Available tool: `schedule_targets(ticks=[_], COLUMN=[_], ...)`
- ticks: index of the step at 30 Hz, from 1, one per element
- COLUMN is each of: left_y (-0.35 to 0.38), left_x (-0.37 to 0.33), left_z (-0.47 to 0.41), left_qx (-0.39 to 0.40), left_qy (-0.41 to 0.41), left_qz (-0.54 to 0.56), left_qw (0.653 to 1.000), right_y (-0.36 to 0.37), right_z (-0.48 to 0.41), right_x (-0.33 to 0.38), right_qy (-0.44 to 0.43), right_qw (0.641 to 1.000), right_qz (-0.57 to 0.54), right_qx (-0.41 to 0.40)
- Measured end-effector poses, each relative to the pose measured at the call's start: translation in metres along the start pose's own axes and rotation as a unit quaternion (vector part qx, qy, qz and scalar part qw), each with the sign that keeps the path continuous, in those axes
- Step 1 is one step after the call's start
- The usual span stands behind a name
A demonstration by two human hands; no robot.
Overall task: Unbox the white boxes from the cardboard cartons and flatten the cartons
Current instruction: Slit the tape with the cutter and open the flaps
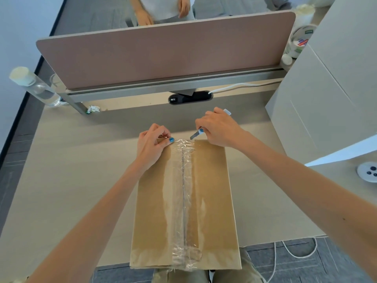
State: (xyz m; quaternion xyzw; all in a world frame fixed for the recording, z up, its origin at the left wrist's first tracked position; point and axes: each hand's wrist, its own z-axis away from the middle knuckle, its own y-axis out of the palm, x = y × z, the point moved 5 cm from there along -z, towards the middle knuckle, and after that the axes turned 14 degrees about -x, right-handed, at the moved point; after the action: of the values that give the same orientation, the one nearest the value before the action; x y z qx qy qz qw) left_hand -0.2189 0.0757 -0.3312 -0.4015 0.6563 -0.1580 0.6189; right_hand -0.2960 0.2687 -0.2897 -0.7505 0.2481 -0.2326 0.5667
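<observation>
Head view: a pale beige surface [71, 180] fills the frame. One dusty-pink divider panel [163, 54] stands along its far edge at 12 o'clock, and beyond it is one other person's torso [163, 9] and hands.

One cardboard carton [159, 211] lies flat from 6 o'clock up to the centre, its near end hanging over the surface edge. One strip of clear tape [183, 180], wrinkled, runs along its middle seam.

The left hand [152, 146] is at the carton's far edge, just to 9 o'clock of the seam. Its grip is clenched over that edge, the thumb lying on top at the tape's end.

The right hand [218, 129], to 3 o'clock of the seam, has its grip closed around one box cutter [196, 134]. The blade tip is at the far end of the tape.

One clear water bottle [34, 86] stands at 10 o'clock. One large pale box [326, 88] stands at 3 o'clock, and one round cable grommet [368, 174] sits at 4 o'clock.
</observation>
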Motion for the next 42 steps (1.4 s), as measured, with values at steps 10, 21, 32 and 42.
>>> schedule_targets(ticks=[10, 21, 32, 42], left_y=[0.003, 0.007, 0.010, 0.010], left_x=[0.000, 0.003, 0.012, 0.013], left_z=[-0.022, -0.074, -0.077, -0.076], left_qx=[-0.030, -0.083, -0.061, -0.074], left_qy=[0.002, -0.024, -0.013, 0.012], left_qz=[0.005, -0.004, 0.000, 0.029], left_qw=[1.000, 0.996, 0.998, 0.997], right_y=[-0.003, 0.006, 0.016, 0.015], right_z=[-0.006, -0.037, -0.039, -0.052], right_x=[-0.001, 0.017, 0.032, 0.042], right_qy=[0.126, 0.234, 0.324, 0.336], right_qw=[0.991, 0.967, 0.937, 0.938], right_qz=[-0.036, -0.089, -0.110, -0.082], right_qx=[-0.035, -0.053, -0.070, -0.023])
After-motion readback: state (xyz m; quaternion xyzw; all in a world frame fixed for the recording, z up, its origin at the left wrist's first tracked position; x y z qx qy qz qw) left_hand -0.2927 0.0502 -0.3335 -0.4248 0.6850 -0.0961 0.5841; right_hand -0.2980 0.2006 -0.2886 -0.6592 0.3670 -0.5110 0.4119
